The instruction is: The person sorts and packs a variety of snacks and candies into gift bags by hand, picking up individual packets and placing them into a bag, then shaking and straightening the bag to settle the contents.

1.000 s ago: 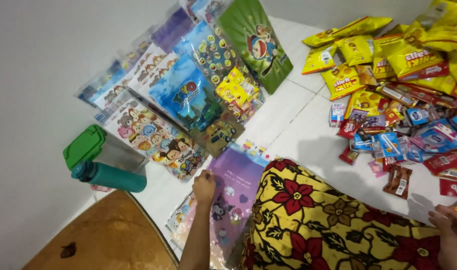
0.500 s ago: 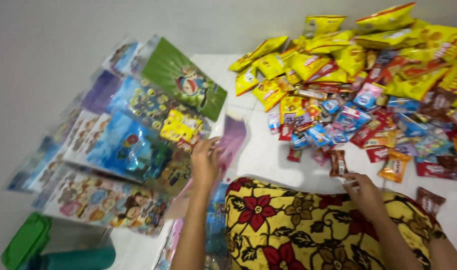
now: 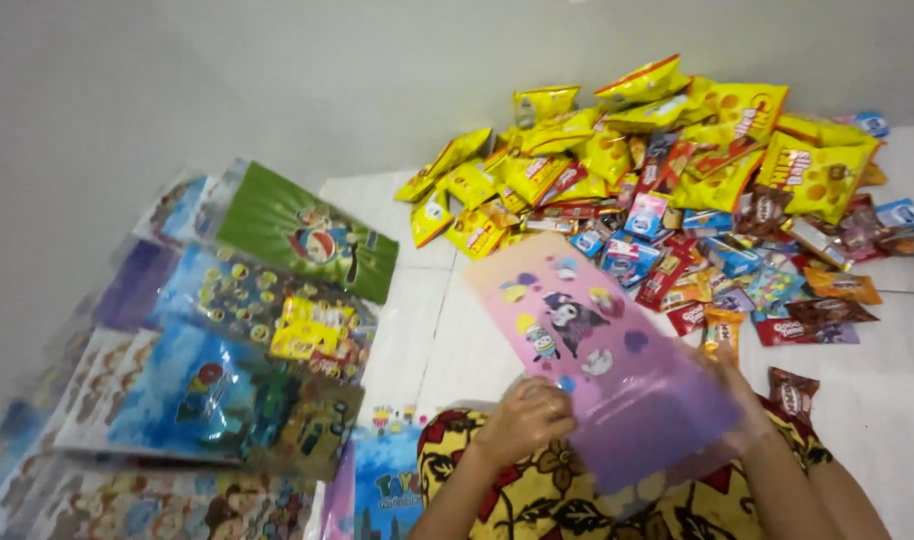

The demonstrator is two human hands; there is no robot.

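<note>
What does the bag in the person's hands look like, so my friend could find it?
Look in front of the big pile of yellow snack packets. Both hands hold up a flat plastic bag over the flowered lap. It alone is pink fading to purple, with small cartoon characters.

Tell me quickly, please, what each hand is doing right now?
Left hand: closed on the near edge of the pink-purple cartoon bag.
Right hand: behind the same bag, holding its right side; fingers mostly hidden.
</note>
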